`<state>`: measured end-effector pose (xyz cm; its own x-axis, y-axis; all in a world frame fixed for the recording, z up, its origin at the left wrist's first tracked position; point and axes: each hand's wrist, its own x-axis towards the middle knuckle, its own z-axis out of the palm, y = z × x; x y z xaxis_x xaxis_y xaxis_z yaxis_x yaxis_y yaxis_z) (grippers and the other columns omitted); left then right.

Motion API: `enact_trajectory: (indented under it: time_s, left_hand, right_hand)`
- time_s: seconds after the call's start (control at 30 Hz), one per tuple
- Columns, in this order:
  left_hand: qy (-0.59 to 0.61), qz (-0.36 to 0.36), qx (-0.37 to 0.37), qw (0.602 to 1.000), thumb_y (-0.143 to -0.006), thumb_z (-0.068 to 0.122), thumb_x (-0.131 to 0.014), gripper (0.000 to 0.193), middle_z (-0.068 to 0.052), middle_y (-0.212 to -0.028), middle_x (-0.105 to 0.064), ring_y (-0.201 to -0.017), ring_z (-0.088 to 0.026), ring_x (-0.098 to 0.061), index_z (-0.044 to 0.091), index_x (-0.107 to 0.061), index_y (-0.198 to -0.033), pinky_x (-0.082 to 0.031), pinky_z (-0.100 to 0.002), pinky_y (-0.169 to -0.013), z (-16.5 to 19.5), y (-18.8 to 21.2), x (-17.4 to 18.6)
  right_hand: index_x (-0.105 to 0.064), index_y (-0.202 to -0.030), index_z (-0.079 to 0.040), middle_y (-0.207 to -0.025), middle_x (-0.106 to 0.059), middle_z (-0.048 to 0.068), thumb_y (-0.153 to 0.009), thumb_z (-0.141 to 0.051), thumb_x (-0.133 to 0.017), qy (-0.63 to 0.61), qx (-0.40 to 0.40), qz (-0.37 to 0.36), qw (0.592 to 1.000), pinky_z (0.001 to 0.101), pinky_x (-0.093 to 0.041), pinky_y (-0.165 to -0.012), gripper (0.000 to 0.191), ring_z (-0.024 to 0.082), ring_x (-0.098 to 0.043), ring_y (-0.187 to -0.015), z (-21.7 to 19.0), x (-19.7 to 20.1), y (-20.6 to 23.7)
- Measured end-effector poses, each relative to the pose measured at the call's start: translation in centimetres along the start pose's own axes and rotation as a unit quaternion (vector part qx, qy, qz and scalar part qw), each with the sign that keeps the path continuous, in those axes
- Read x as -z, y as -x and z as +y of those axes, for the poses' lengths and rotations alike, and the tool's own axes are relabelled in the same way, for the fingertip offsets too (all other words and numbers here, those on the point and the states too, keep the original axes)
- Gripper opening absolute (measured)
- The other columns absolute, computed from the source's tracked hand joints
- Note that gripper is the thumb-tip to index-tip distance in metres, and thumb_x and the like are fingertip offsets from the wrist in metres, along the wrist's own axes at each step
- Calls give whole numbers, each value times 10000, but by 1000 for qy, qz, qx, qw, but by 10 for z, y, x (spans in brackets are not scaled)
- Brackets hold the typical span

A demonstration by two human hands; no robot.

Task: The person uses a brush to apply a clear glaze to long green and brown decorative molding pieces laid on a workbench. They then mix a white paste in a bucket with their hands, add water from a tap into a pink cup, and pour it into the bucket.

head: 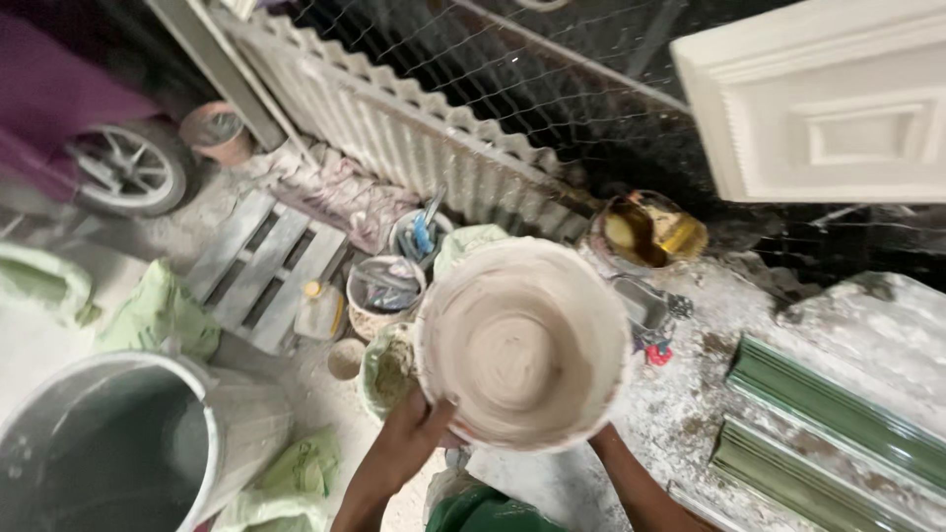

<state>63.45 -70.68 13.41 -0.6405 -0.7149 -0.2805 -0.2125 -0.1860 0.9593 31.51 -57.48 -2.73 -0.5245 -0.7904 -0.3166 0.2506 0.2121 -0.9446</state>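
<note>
I hold a round white bucket (522, 343) up in front of me, its inside smeared with pale beige plaster. My left hand (419, 431) grips the rim at the lower left, fingers curled around the edge. My right hand is hidden behind the bucket's lower right side; only its forearm (641, 483) shows, reaching up to the rim. The bucket is tilted toward me, so I look straight into it.
A large grey drum (118, 443) stands at the lower left. Small tubs with tools (386, 291) sit beside a wooden pallet (261, 266). Green moulds (828, 414) lie on the plaster-spattered bench at right. A white plaster panel (828, 99) is upper right, a corrugated sheet (394, 128) behind.
</note>
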Motion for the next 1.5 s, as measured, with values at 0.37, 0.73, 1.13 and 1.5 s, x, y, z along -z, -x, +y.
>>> enact_trajectory:
  time_s: [0.37, 0.73, 1.13, 1.5]
  left_hand:
    - [491, -53, 108, 863, -1022, 460, -422, 651, -172, -1477, -521, -1323, -345, -531, 46, -393, -1523, -465, -507, -1106, -108, -111, -98]
    - [479, -189, 137, 847, -1010, 434, -438, 648, -187, -1468, -538, -1327, -340, -540, 29, -394, -1514, -458, -501, -1127, -83, -79, -132]
    - [495, -99, 132, 853, -1041, 452, -381, 666, -213, -1449, -568, -1304, -329, -562, -10, -417, -1519, -441, -461, -1124, -82, -84, -127]
    - [207, 17, 159, 965, -1075, 324, -417, 624, -342, -1441, -581, -1232, -500, -532, 8, -378, -1611, -414, -605, -1028, -27, -76, -111]
  right_hand:
    - [-434, -1496, 8, -1471, -496, 178, -1021, -255, -383, -116, -40, 85, 989, 380, -340, -1126, 545, 300, -450, -1304, -10, 28, 38]
    - [-392, -1522, 13, -1501, -462, 174, -1030, -334, -384, -198, -77, -6, 977, 395, -321, -1141, 602, 305, -421, -1346, -60, 83, 142]
    - [-347, -1551, 18, -1533, -426, 171, -1040, -421, -385, -178, -68, -1, 982, 411, -300, -1158, 675, 310, -390, -1392, -55, 50, 101]
    - [-265, -1596, -2, -1599, -359, 195, -1002, -393, -441, -99, -29, 99, 990, 429, -246, -1212, 733, 352, -306, -1477, -37, 56, 88]
